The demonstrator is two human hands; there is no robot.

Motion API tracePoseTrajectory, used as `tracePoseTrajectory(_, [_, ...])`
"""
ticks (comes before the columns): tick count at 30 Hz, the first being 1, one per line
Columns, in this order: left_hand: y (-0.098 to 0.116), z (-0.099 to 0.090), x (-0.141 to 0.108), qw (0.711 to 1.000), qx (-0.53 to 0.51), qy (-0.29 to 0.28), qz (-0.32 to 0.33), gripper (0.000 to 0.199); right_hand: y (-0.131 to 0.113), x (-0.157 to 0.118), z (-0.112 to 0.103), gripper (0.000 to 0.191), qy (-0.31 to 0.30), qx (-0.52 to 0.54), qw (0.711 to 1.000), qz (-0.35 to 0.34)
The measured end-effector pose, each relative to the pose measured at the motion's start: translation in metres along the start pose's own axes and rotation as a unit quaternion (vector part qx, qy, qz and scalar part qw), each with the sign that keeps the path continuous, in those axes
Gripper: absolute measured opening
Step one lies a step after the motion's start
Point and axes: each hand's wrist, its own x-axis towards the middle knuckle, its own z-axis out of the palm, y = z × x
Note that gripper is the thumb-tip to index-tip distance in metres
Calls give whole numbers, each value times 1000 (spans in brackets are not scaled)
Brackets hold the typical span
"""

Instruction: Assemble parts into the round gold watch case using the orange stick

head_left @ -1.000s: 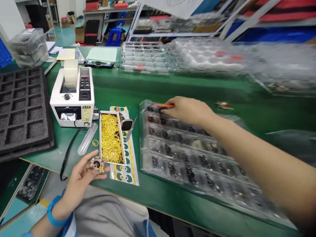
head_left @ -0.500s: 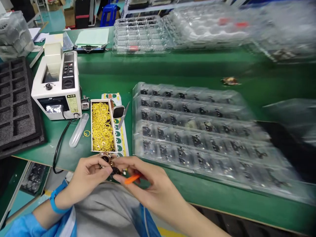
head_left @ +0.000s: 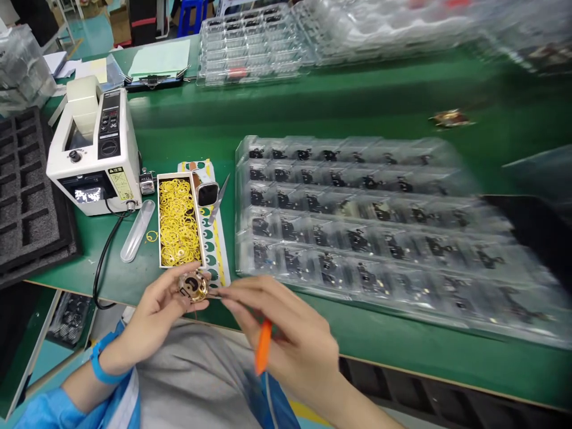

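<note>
A small round gold-and-black part point(head_left: 193, 286) is held between the thumb and fingers of my left hand point(head_left: 156, 310), just below the box of yellow rings point(head_left: 179, 223). My right hand point(head_left: 286, 328) is closed around an orange-handled tool point(head_left: 263, 347); its thin tip reaches the right edge of the round part. Right of the box lie a smartwatch point(head_left: 208, 193) and silver tweezers point(head_left: 218, 199), on a sheet with cut-out shapes point(head_left: 217, 262).
A white tape dispenser point(head_left: 93, 149) stands at the left beside black foam trays point(head_left: 31, 190). Clear trays of black parts point(head_left: 357, 226) cover the right. A clipboard point(head_left: 158, 62) and more clear trays point(head_left: 250, 47) lie along the back.
The round part now faces up in my left hand, and the black piece is no longer visible between the hands. My right hand has turned the orange tool more upright. The view has shifted slightly.
</note>
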Motion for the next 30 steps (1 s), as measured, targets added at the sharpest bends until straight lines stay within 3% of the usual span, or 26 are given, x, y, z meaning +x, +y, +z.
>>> tracePoseTrajectory(3, [-2,-1,-2,1000,-9,-16,24,42,-6,13,-2,15,-17,132,981,139])
tracePoseTrajectory(7, [-3,2,-1,998,21,-16,59,40,-5,24,-3,15,-31,171,964,199])
tracePoseTrajectory(13, [2,8,-1,996,48,1,79,41,-2,34,-2,16,-50,201,954,216])
tracePoseTrajectory(30, [0,8,1,995,5,20,98,38,-6,38,8,17,-35,162,968,189])
